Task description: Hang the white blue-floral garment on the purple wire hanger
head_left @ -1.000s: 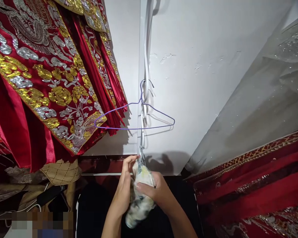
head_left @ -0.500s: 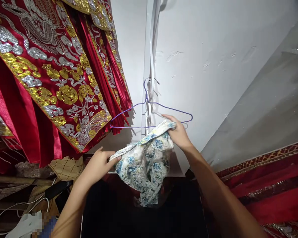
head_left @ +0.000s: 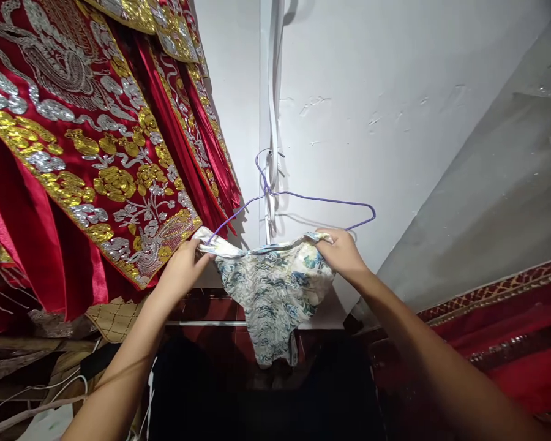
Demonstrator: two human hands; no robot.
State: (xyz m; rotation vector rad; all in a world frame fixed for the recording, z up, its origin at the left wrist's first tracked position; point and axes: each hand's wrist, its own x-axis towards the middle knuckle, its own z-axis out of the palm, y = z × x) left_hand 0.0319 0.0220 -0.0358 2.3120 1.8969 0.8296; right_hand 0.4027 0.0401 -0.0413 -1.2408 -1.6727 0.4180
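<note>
A small white cloth garment with a blue and yellow flower print (head_left: 270, 288) hangs stretched between both my hands. My left hand (head_left: 182, 267) grips its left top corner and my right hand (head_left: 343, 252) grips its right top corner. The garment's top edge lies right at the bottom bar of a purple wire hanger (head_left: 298, 197). That hanger hangs by its hook on a white cable run on the white wall (head_left: 349, 92). The lower part of the garment hangs loose.
Red robes with gold and silver embroidery (head_left: 87, 141) hang at the left, close to my left hand. Red patterned fabric (head_left: 509, 331) and a grey glittery sheet (head_left: 509, 184) lie at the right. A quilted beige piece (head_left: 114, 315) and white cables (head_left: 37, 404) sit low left.
The garment was bunched in both hands low down. It has been lifted and spread wide, and its top edge has come up to the hanger's bottom bar.
</note>
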